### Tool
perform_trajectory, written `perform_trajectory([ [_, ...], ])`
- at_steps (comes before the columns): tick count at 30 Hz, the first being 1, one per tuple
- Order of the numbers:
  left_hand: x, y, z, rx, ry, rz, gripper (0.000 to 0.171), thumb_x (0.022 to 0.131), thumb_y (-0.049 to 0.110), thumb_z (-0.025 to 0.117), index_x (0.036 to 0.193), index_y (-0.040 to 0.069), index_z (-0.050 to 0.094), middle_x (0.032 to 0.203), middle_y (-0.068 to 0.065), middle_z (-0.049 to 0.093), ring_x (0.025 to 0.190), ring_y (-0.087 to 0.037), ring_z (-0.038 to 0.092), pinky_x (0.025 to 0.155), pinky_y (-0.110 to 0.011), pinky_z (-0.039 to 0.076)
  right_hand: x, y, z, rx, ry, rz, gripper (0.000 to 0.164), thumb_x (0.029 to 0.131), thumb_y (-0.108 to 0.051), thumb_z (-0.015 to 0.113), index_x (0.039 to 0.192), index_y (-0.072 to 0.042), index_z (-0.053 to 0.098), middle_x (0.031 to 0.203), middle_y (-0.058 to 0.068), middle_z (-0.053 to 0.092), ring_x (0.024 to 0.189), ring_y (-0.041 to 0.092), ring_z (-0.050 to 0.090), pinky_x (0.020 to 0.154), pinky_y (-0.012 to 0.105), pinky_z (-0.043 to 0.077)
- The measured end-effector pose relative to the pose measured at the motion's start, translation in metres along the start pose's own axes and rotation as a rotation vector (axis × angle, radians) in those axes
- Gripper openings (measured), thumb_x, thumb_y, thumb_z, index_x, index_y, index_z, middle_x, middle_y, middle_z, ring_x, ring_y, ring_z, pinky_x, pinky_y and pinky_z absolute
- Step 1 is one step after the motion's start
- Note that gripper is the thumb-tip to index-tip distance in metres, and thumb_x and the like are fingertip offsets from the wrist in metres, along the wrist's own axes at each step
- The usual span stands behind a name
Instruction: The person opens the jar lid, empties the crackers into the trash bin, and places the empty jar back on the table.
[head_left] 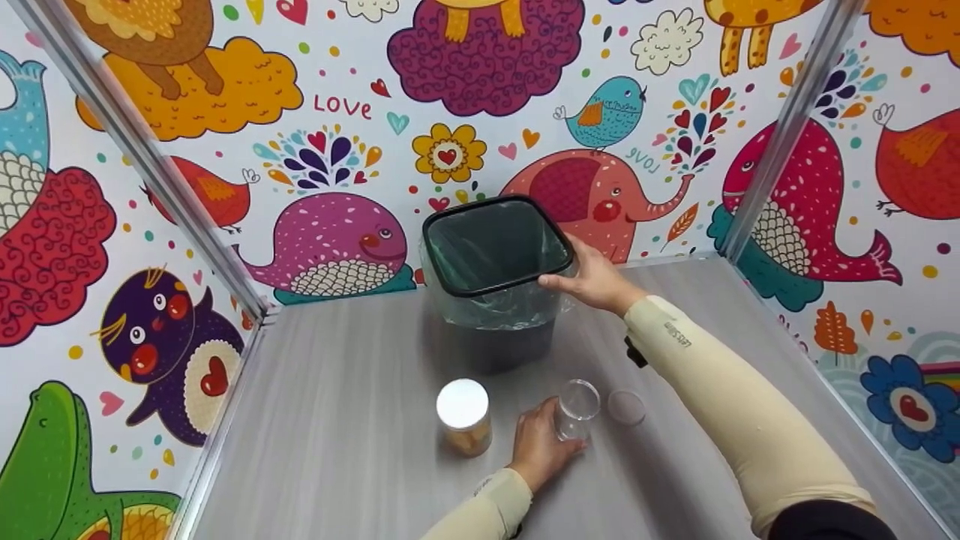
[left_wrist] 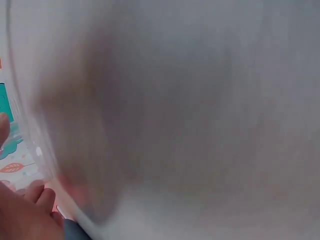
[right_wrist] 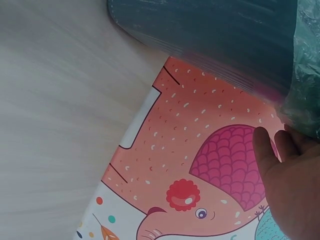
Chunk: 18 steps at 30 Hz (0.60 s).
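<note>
My left hand (head_left: 541, 446) grips a clear, see-through jar (head_left: 574, 427) standing on the table, thumb at its near side and fingers at its left. A clear round lid (head_left: 626, 407) lies just right of that jar. My right hand (head_left: 600, 279) holds the front right corner of a dark trash bin (head_left: 499, 345), thumb at its black rim. A clear plastic bag (head_left: 487, 311) lines the bin and hangs over its outside. In the right wrist view, the fingers of my right hand (right_wrist: 295, 170) are beside the bag.
A jar with a white lid (head_left: 463, 403) and tan contents stands left of my left hand. The grey wood-look table (head_left: 322, 420) meets cartoon-printed walls (head_left: 352, 247) behind the bin and at both sides. Metal strips (head_left: 772, 150) run along the wall corners.
</note>
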<state>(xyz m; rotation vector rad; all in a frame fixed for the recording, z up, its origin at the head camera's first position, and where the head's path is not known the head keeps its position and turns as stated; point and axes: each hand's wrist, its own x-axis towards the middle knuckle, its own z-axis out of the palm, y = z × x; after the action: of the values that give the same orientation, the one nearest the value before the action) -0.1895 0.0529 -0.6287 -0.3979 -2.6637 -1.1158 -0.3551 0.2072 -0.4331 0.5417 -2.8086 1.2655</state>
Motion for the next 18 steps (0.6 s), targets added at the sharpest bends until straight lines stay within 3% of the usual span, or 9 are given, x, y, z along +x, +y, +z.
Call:
perform_trajectory([
  [6,-0.001,-0.003,0.000,-0.013,-0.012,-0.006,0.075,0.060,0.026,0.096,0.125,0.007,0.063,0.108,-0.003,0.072,0.097,-0.022,0.066,0.088,-0.037,0.050,0.001,0.000,0.001,0.001,0.008,-0.008,0.107,0.076,-0.066,0.073,0.158,-0.017,0.025,0.157,0.004,0.033,0.141,0.026,0.031,0.111,0.059,0.027],
  [13,-0.003,-0.003,-0.007,0.000,-0.054,0.020,0.100,0.055,0.030,0.098,0.138,0.000,0.051,0.125,-0.012,0.066,0.111,-0.027,0.063,0.098,-0.042,0.045,0.000,-0.002,0.001,-0.002,-0.009,0.007,0.108,0.077,-0.064,0.074,0.159,-0.016,0.022,0.158,0.007,0.031,0.142,0.028,0.030,0.110,0.060,0.028],
  [18,-0.014,-0.003,-0.018,0.037,-0.098,0.023,0.099,0.062,0.032,0.093,0.142,-0.002,0.046,0.136,-0.014,0.059,0.118,-0.028,0.058,0.105,-0.042,0.038,-0.001,-0.002,0.001,0.013,-0.005,0.023,0.108,0.075,-0.065,0.075,0.158,-0.018,0.023,0.158,0.005,0.031,0.141,0.027,0.030,0.109,0.060,0.030],
])
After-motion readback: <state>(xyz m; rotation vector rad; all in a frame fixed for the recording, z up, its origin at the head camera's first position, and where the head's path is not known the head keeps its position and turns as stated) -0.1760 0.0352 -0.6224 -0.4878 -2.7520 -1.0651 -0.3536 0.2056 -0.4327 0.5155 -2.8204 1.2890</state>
